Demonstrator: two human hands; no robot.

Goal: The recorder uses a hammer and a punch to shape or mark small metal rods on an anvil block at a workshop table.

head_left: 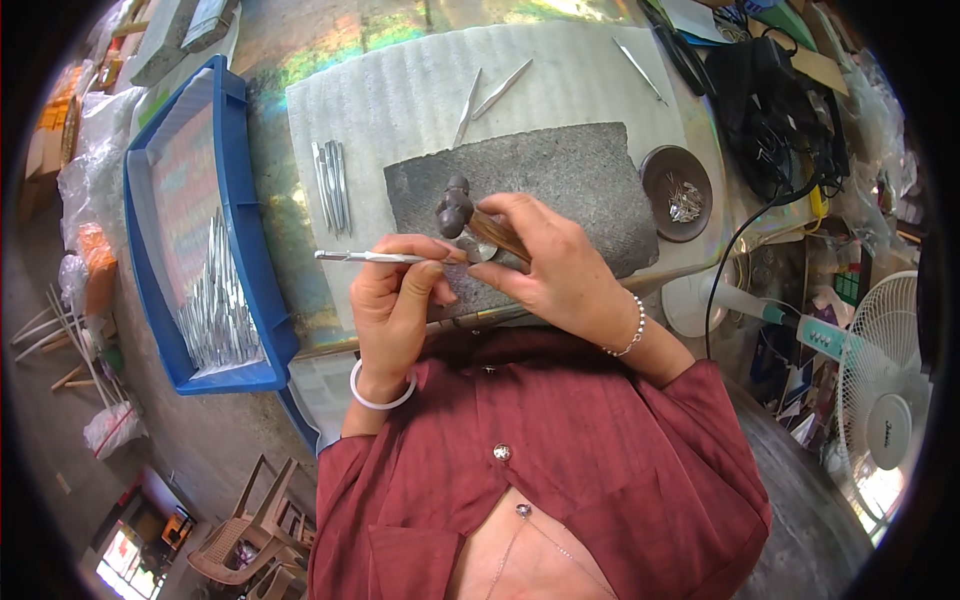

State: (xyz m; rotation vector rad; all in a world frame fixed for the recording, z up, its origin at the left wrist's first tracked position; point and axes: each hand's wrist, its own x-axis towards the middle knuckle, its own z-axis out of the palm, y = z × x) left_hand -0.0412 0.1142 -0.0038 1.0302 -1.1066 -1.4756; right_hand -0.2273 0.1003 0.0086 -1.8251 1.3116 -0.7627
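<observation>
My left hand (395, 295) pinches a slim silver metal tool (345, 256), possibly tweezers, whose blunt end points left; its other end is hidden by my fingers. A small hammer (456, 208) with a dark rounded head and wooden handle is in my right hand (565, 260), its head close above the left fingertips. Beneath both hands lies a rough grey stone slab (560, 165). A round shiny piece (478, 248) shows between the hands, partly covered by the handle. Left of the slab, several similar silver tools (332, 188) lie side by side.
A blue tray (262, 375) at left holds a heap of slender silver pieces. Two thin tools (500, 90) lie beyond the slab on white foam sheet (380, 90), another (640, 70) farther right. A brown dish (655, 165) holds small pins. Black cable and a fan (885, 400) stand right.
</observation>
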